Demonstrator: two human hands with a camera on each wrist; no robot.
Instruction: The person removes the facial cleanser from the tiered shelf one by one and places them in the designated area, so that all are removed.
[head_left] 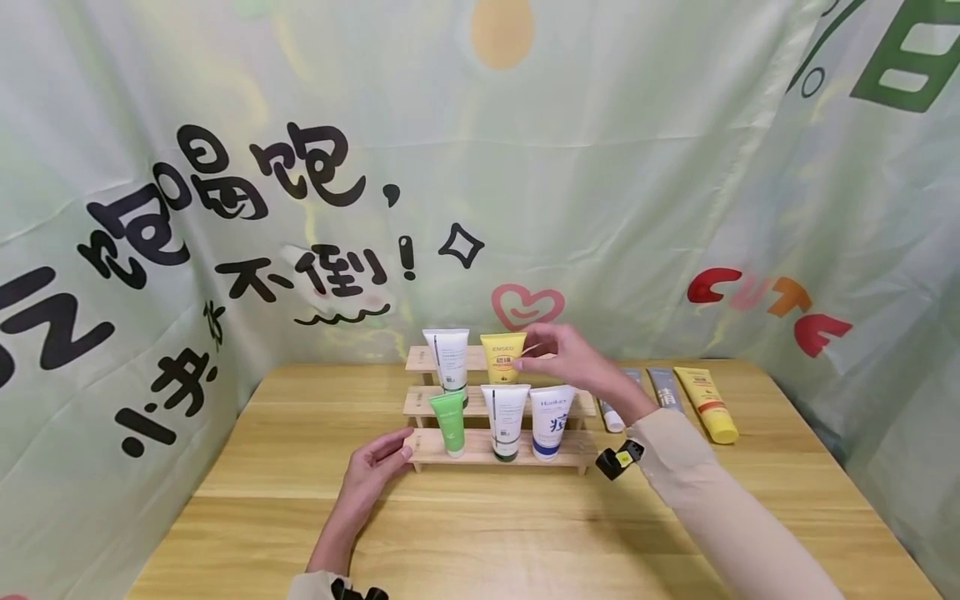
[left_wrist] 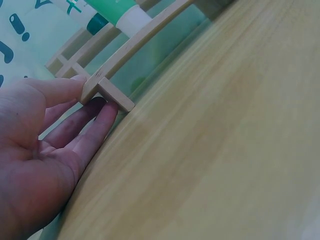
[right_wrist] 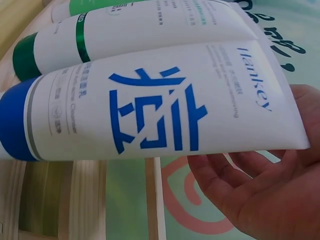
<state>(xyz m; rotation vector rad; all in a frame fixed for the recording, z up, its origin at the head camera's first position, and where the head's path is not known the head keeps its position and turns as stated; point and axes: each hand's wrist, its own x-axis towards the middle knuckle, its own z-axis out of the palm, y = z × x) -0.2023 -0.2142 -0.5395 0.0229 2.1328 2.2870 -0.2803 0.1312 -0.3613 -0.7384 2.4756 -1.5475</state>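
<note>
My right hand (head_left: pixel 558 354) pinches the right edge of a yellow squeeze tube (head_left: pixel 502 357) at the middle tier of a three-tier wooden rack (head_left: pixel 477 447). That tube's lower end is hidden behind the front row. My left hand (head_left: pixel 371 467) grips the left end of the bottom tier, with the thumb above and fingers underneath in the left wrist view. A white tube (head_left: pixel 450 358) stands to the left of the yellow one. In front stand a green tube (head_left: pixel 450 421), a white green-capped tube (head_left: pixel 506 421) and a white blue-capped tube (right_wrist: pixel 165 110).
Right of the rack, a yellow tube (head_left: pixel 707 404) and a grey tube (head_left: pixel 665 389) lie on the wooden table (head_left: pixel 487 533). Another grey tube with a white cap (head_left: pixel 612 419) lies partly behind my right forearm. A printed curtain (head_left: pixel 600 192) hangs close behind the table.
</note>
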